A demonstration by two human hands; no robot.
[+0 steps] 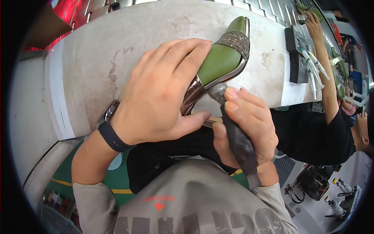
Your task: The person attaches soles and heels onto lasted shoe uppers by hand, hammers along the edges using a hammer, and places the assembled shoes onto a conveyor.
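A green shoe (218, 64) with a glittery band across it and shiny bronze trim lies on its side on the pale work surface, toe pointing away. My left hand (165, 85) wraps over its near part and grips it, the thumb bent round close to the bronze heel end. In my right hand (249, 124) is a thick, dark-handled tool (237, 136) with a rounded grey head. That head touches or nearly touches the shoe's edge by the bronze strip; which, I cannot tell. My left fingers and palm hide part of the shoe.
A black block (297, 54) with several syringe-like tubes (313, 70) beside it stands at the right of the work surface (152, 23). Beyond, another person's arm (325, 74) reaches toward a green shoe (311, 11). A slatted metal conveyor (269, 7) runs along the far side.
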